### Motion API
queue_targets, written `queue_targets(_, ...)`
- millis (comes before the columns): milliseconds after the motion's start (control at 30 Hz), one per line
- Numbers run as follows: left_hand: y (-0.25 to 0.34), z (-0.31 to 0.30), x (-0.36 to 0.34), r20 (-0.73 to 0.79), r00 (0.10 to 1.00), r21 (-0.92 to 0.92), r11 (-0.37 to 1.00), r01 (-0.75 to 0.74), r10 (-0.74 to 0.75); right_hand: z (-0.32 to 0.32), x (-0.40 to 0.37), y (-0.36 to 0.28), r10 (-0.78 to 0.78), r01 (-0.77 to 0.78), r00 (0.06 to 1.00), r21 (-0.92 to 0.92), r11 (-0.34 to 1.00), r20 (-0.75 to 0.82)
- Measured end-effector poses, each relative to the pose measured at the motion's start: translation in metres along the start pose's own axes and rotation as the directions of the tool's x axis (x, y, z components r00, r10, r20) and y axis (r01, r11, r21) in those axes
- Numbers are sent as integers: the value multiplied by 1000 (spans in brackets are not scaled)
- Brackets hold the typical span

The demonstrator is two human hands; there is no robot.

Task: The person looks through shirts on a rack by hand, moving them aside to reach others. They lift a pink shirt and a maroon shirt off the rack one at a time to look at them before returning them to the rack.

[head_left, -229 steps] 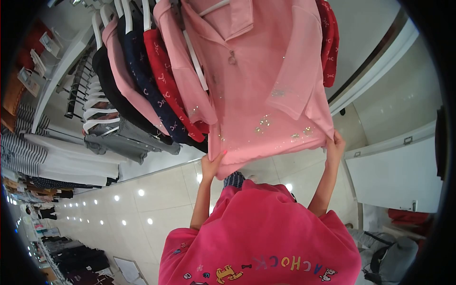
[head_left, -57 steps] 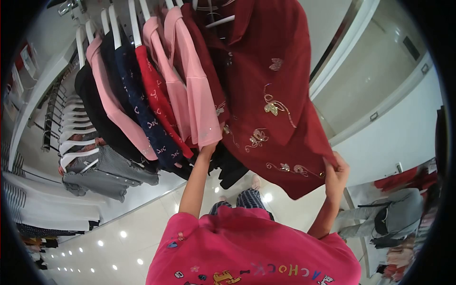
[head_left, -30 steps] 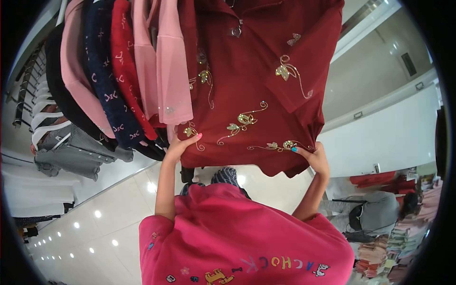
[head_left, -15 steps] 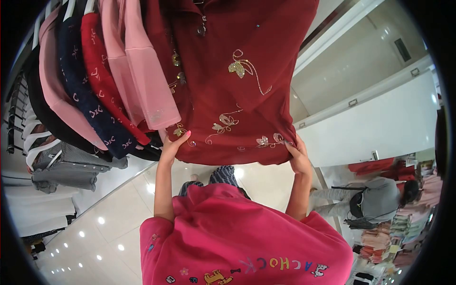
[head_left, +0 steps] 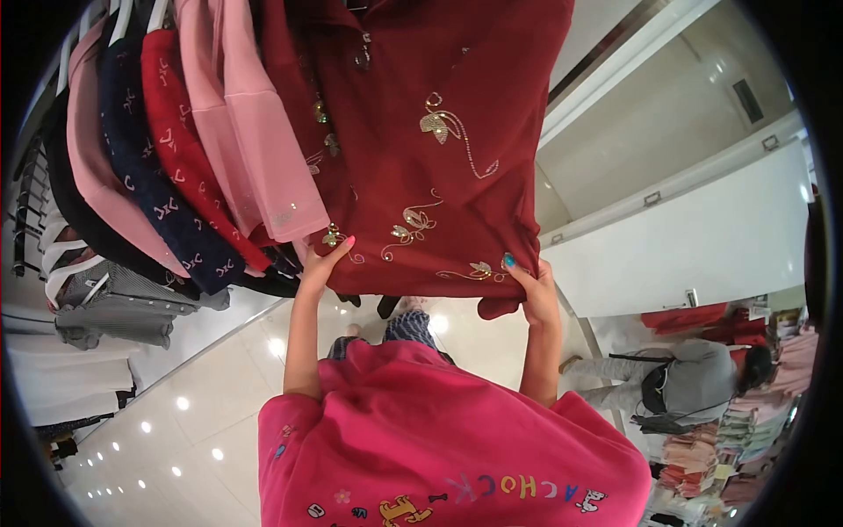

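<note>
A dark red shirt [head_left: 378, 167] with glittering leaf and swirl decorations hangs in front of me among other garments. At its lower left edge my left hand [head_left: 325, 265] pinches the hem, thumb with pink nail on top. My right hand [head_left: 534, 285] grips the lower right corner, its blue-green thumbnail lying over the cloth, and the hem bunches below it. Both hands hold the fabric stretched between them. The fingers behind the cloth are hidden. Touching the shirt on its left is a pink garment [head_left: 263, 123] with a small sparkly motif.
Red, navy [head_left: 167, 184] and black garments hang on white hangers at left, above a grey striped garment [head_left: 114, 307]. White drawers [head_left: 676, 237] stand at right. A person in grey [head_left: 702, 378] bends by stacked folded clothes [head_left: 694, 452] on the right.
My right hand has moved inward to the left and slightly down, bunching the hem's right corner. The left hand keeps its hold almost in place.
</note>
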State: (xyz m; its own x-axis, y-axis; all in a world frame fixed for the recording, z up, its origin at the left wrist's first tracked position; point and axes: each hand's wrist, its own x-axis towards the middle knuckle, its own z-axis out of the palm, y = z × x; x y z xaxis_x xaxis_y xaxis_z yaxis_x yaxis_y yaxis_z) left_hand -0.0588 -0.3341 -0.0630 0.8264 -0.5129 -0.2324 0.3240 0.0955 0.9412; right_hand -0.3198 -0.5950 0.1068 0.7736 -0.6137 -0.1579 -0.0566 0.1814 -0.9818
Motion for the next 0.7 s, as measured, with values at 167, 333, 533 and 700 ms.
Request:
queue_targets(167, -10, -2, 6, -5, 1000, 28, 1000, -8, 8, 2, -2, -8, -10, 11, 1000, -53, 999, 23)
queue_targets(333, 7, 16, -1, -76, 995, 11, 998, -60, 61, -4, 2, -7, -39, 44, 998, -102, 994, 46)
queue_targets(533, 14, 25, -6, -111, 991, 7, 997, -79, 79, -18, 2, 0, -11, 27, 993, -138, 990, 115)
queue_targets(700, 12, 26, -5, -135, 980, 150, 981, -126, 147, -21, 0, 2, -23, 35, 993, -102, 994, 119)
